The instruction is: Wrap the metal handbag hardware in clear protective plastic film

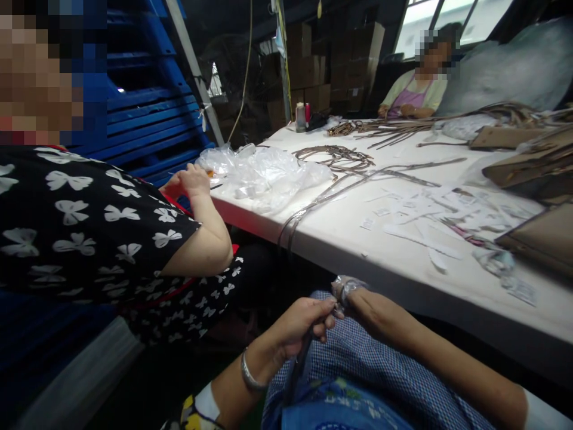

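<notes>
Low in the head view, over a blue checked apron (385,364), both hands meet. My left hand (308,322) is closed, thumb against fingers, on a dark strap (299,361) that hangs down toward the lap. A silver bangle circles that wrist. My right hand (351,295) is bent beside the left fingertips, with clear plastic (347,285) crumpled around its fingers. Its fingertips are partly hidden, and the small piece between the two hands is too small to make out.
A white table (340,239) lies ahead, bearing clear bags (268,173), coiled straps (333,156), paper strips (421,233) and brown bags (544,239). Close on the left, a person in a butterfly-print top (89,221) works at the table edge. Another person (414,95) sits across.
</notes>
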Demonstrator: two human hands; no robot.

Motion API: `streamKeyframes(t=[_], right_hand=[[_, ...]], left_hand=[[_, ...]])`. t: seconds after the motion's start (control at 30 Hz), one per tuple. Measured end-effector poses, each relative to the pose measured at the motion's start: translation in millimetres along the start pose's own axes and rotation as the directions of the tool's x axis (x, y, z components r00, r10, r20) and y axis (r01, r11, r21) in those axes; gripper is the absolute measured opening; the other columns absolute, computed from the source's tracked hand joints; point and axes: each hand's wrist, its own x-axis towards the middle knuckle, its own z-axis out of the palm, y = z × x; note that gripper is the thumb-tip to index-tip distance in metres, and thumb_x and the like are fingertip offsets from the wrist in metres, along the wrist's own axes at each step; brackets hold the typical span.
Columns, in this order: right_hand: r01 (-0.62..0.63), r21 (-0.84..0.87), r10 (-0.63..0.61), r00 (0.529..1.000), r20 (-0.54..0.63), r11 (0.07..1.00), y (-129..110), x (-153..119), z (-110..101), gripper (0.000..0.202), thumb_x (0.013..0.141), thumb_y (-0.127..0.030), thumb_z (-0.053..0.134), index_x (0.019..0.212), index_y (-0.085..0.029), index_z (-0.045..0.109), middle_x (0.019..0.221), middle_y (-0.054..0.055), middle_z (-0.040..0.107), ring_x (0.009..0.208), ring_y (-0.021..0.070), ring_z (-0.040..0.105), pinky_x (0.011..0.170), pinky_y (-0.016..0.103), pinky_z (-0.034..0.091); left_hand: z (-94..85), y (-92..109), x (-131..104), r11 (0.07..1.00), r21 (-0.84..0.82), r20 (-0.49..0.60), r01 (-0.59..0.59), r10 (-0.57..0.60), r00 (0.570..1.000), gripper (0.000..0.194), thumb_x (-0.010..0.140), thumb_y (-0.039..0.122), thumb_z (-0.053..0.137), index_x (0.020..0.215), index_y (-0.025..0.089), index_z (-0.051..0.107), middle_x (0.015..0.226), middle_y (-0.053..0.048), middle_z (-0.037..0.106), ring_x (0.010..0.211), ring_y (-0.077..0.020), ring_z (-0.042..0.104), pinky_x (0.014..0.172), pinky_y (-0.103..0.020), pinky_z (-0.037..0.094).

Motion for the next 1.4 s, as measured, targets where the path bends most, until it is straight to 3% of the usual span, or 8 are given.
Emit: streamKeyframes(t=[0.13, 0.23, 0.37, 0.53, 0.73, 1.0, 1.2, 1.4], right_hand=[[-0.149, -0.127, 0.152, 0.988, 0.007, 0.981, 3.2, -3.1, 0.2, 0.021, 0.093, -0.025, 0.042, 0.090, -0.018, 0.061, 0.081, 0.010, 0.065, 0.071, 0.0220, 0.058, 0.068, 0.036, 0.046], [-0.332, -0.117, 0.338, 0.940, 0.035, 0.936, 9.3, -7.6, 2.5, 0.024, 0.095, -0.033, 0.042, 0.096, -0.018, 0.061, 0.085, 0.010, 0.067, 0.074, 0.0229, 0.060, 0.070, 0.036, 0.045], [-0.433, 0.109, 0.397, 0.882, 0.253, 0.895, 8.5, -11.2, 3.1, 0.030, 0.095, -0.040, 0.044, 0.086, -0.019, 0.063, 0.078, 0.006, 0.066, 0.068, 0.0197, 0.059, 0.067, 0.032, 0.045], [-0.346, 0.245, 0.273, 0.918, 0.287, 0.906, -7.2, -14.9, 3.0, 0.025, 0.093, -0.042, 0.048, 0.091, -0.021, 0.061, 0.084, 0.004, 0.064, 0.072, 0.0191, 0.058, 0.068, 0.031, 0.045], [-0.362, 0.283, 0.303, 0.924, 0.233, 0.888, -16.7, -20.3, 0.5, 0.028, 0.094, -0.045, 0.047, 0.088, -0.021, 0.060, 0.080, 0.004, 0.061, 0.070, 0.0187, 0.053, 0.068, 0.031, 0.042], [-0.462, 0.812, 0.158, 0.886, 0.435, 0.357, -39.0, -29.8, -26.1, 0.036, 0.094, -0.046, 0.050, 0.091, -0.013, 0.063, 0.070, 0.001, 0.050, 0.063, 0.0127, 0.045, 0.061, 0.027, 0.036], [-0.316, 0.948, 0.234, 0.925, 0.300, 0.036, -38.2, -29.5, -40.5, 0.037, 0.088, -0.044, 0.060, 0.108, -0.013, 0.066, 0.065, -0.001, 0.046, 0.057, 0.0109, 0.040, 0.063, 0.028, 0.042], [0.000, 0.997, 0.461, 0.887, -0.037, 0.081, -36.9, -16.1, -53.9, 0.045, 0.081, -0.049, 0.064, 0.113, -0.018, 0.068, 0.078, 0.003, 0.053, 0.073, 0.0169, 0.053, 0.074, 0.030, 0.051]], left_hand=[[-9.0, -0.2, 2.8, 0.853, 0.509, -0.063, -0.120, 0.176, 0.982, 0.048, 0.090, 0.054, 0.049, 0.101, 0.012, 0.069, 0.074, -0.004, 0.065, 0.050, -0.0084, 0.050, 0.053, -0.022, 0.042], [-15.0, -2.4, 0.7, 0.346, 0.907, 0.058, -0.242, 0.466, 0.883, 0.053, 0.085, 0.042, 0.064, 0.133, 0.024, 0.053, 0.112, -0.008, 0.067, 0.088, -0.0195, 0.064, 0.074, -0.029, 0.050], [-24.9, -3.4, 0.4, -0.242, 0.916, 0.398, -0.320, 0.452, 0.798, 0.043, 0.091, 0.018, 0.055, 0.132, 0.029, 0.052, 0.119, -0.006, 0.064, 0.093, -0.0178, 0.063, 0.081, -0.031, 0.048], [-33.3, 13.2, 8.2, -0.385, 0.842, 0.528, -0.377, 0.452, 0.719, 0.029, 0.095, 0.021, 0.048, 0.119, 0.028, 0.063, 0.105, -0.004, 0.068, 0.092, -0.0166, 0.061, 0.096, -0.036, 0.042], [-33.6, 42.6, 21.6, -0.349, 0.801, 0.593, -0.487, 0.341, 0.729, 0.025, 0.095, 0.021, 0.048, 0.107, 0.027, 0.069, 0.100, -0.002, 0.072, 0.090, -0.0179, 0.064, 0.090, -0.032, 0.044], [-39.4, 59.2, 28.2, 0.244, 0.716, 0.587, -0.654, 0.298, 0.753, 0.034, 0.092, 0.031, 0.056, 0.125, 0.027, 0.063, 0.109, -0.006, 0.070, 0.098, -0.0167, 0.066, 0.085, -0.022, 0.047], [-16.3, 20.6, 45.2, 0.505, 0.566, 0.274, -0.652, 0.630, 0.727, 0.035, 0.093, 0.032, 0.054, 0.125, 0.020, 0.064, 0.108, -0.010, 0.069, 0.098, -0.0187, 0.065, 0.088, -0.028, 0.049], [19.1, -15.2, 69.2, 0.680, 0.362, -0.044, -0.638, 0.696, 0.717, 0.038, 0.092, 0.036, 0.056, 0.124, 0.018, 0.064, 0.086, -0.006, 0.067, 0.070, -0.0123, 0.057, 0.070, -0.026, 0.049]])
